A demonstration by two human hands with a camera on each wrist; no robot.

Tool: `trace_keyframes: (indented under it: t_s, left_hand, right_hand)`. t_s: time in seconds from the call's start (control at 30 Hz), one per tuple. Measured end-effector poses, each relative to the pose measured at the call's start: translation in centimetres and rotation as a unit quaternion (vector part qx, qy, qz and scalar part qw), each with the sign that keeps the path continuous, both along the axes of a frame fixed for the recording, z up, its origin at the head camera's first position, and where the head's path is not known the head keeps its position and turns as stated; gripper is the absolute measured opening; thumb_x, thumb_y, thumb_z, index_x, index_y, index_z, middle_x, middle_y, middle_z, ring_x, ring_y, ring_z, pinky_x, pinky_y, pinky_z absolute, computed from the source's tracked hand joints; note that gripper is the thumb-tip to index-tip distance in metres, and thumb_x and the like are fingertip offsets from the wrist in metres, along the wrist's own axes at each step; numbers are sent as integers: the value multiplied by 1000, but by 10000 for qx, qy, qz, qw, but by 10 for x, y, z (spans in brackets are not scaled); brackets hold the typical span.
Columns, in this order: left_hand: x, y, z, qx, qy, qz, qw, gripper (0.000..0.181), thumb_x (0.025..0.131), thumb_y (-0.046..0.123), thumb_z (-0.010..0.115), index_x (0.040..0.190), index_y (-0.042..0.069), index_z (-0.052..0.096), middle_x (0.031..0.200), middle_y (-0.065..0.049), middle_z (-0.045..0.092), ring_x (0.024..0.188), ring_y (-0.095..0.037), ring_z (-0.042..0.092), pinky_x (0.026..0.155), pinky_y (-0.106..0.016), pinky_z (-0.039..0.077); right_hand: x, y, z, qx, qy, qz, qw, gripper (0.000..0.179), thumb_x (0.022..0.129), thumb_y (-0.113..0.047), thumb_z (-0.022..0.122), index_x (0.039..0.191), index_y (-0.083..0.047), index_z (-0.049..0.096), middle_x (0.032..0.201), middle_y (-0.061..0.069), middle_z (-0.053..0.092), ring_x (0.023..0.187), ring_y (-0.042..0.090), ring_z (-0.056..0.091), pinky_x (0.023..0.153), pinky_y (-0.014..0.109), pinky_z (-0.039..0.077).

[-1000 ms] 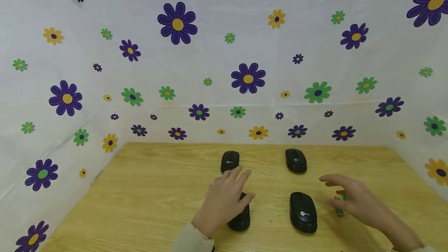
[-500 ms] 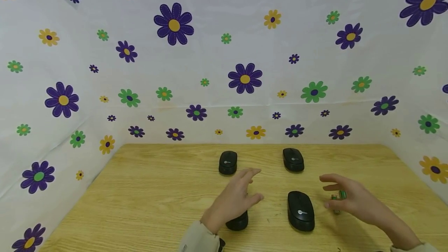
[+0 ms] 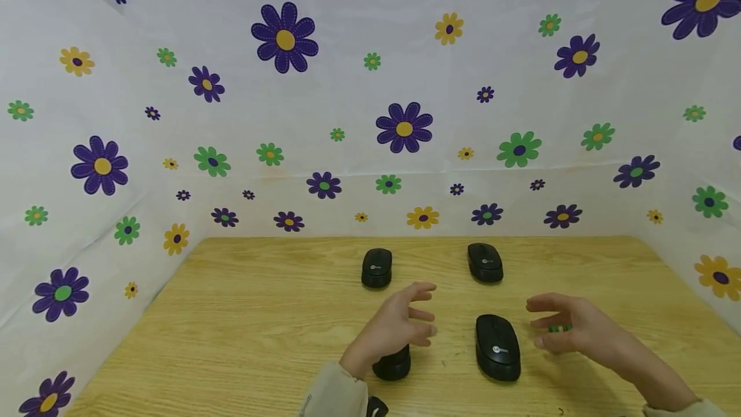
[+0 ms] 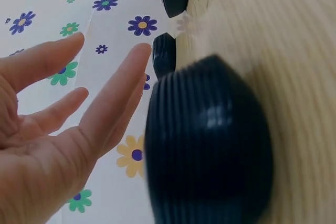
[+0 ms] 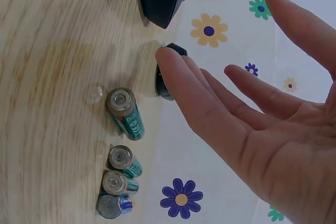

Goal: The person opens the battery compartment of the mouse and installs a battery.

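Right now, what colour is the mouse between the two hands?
Black mouse with a pale logo, clearest in the head view.

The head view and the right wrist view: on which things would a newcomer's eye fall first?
Probably on the white backdrop with its purple, green and yellow flowers, behind the wooden table in the head view. Next come four black mice in two rows on that table, the near left mouse partly hidden by the left grip. In the right wrist view, batteries stand out in the left half.
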State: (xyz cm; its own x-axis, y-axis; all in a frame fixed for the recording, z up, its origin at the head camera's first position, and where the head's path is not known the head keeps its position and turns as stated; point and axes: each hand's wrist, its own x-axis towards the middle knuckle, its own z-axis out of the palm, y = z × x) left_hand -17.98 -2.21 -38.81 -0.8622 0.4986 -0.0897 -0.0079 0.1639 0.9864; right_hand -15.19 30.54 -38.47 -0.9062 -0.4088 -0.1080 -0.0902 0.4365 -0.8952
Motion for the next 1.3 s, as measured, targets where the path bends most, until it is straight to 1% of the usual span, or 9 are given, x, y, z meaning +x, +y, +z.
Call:
trace_keyframes:
  t_s: [0.13,0.23,0.43,0.57,0.73,0.83,1.0,1.1,1.3]
  left_hand:
    - [1,4,-2,207,-327,-88,9992,59,93,-11,63,148,3,48,146,-21,46,114,-37,62,76,-47,63]
    - [1,8,-4,299,-453,-82,9985,53,95,-10,61,146,2,50,144,-21,48,112,-36,63,76,-46,63]
    - [1,16,-4,299,-569,-93,9979,50,96,-10,59,144,-1,50,141,-21,49,110,-32,63,72,-45,64]
    - [2,22,-4,249,-720,-157,9970,50,96,-11,57,144,-1,50,138,-20,50,108,-31,64,71,-44,64]
    - [1,30,-6,275,-987,-106,9947,50,94,-13,57,142,0,51,134,-18,52,106,-33,64,72,-46,64]
    - [1,33,-9,289,-1106,-127,9934,51,93,-13,58,142,0,51,135,-18,51,108,-33,63,72,-46,64]
    - [1,37,-14,265,-1219,-306,9917,51,94,-10,58,143,2,52,140,-16,49,119,-37,58,73,-48,63]
    - [2,40,-15,278,-1307,-355,9904,51,94,-10,58,143,3,52,144,-15,48,123,-36,55,74,-50,63]
    - [3,46,-16,487,-1526,-368,9864,54,93,-12,57,145,4,51,148,-15,42,127,-37,51,77,-53,62]
  right_hand:
    - [-1,-2,0,-154,-348,-42,9993,69,93,-8,70,138,27,32,136,43,45,115,48,59,79,40,62]
    - [-2,-3,-2,-217,-520,-79,9984,70,94,-10,69,139,27,31,137,43,46,115,46,59,81,44,62]
    - [-4,-7,-7,-267,-614,-132,9977,68,91,-9,70,137,27,34,137,43,45,114,46,60,80,44,62]
    - [-5,-10,-9,-338,-717,-140,9968,66,90,-7,69,136,26,35,137,42,46,113,44,61,80,45,62]
    - [-5,-14,-13,-513,-925,-162,9943,65,90,-1,68,137,27,33,135,40,48,111,38,63,80,47,62]
    - [-5,-17,-14,-568,-1039,-207,9928,65,91,0,67,137,28,31,134,39,48,111,35,63,80,48,62]
    - [-5,-20,-17,-549,-1256,-386,9898,67,91,-2,70,139,26,32,136,38,46,112,34,62,79,51,62]
    - [-6,-21,-18,-490,-1283,-472,9894,69,91,-5,71,140,25,32,137,40,43,114,36,61,78,52,62]
    - [-6,-24,-18,-403,-1320,-612,9885,68,91,-6,72,140,23,34,136,39,45,111,32,61,78,51,62]
